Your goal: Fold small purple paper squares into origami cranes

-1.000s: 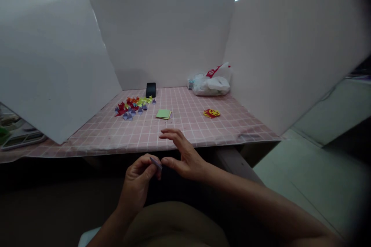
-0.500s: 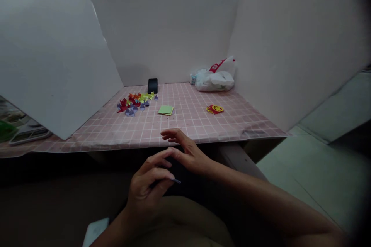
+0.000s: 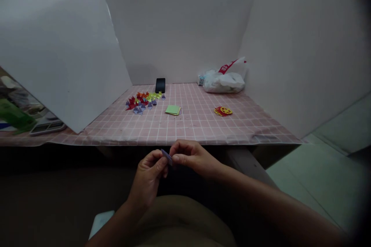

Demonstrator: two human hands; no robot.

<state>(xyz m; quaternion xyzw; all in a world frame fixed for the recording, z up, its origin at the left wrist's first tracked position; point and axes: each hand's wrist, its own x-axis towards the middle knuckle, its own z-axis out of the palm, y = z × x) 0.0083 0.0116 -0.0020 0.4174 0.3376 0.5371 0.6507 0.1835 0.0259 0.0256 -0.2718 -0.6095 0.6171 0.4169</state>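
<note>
From the head-worn view, a small folded purple paper is held above the person's lap, just short of the near edge of a pink checked tablecloth. The left hand pinches it between thumb and fingers. Its long axis slants from upper left down to lower right, towards the right hand, whose bent thumb and fingertips meet at the paper's right-hand edge; whether they also grip it is unclear. Both hands are about equally near. Beyond, on the cloth, lies a green-topped paper stack.
</note>
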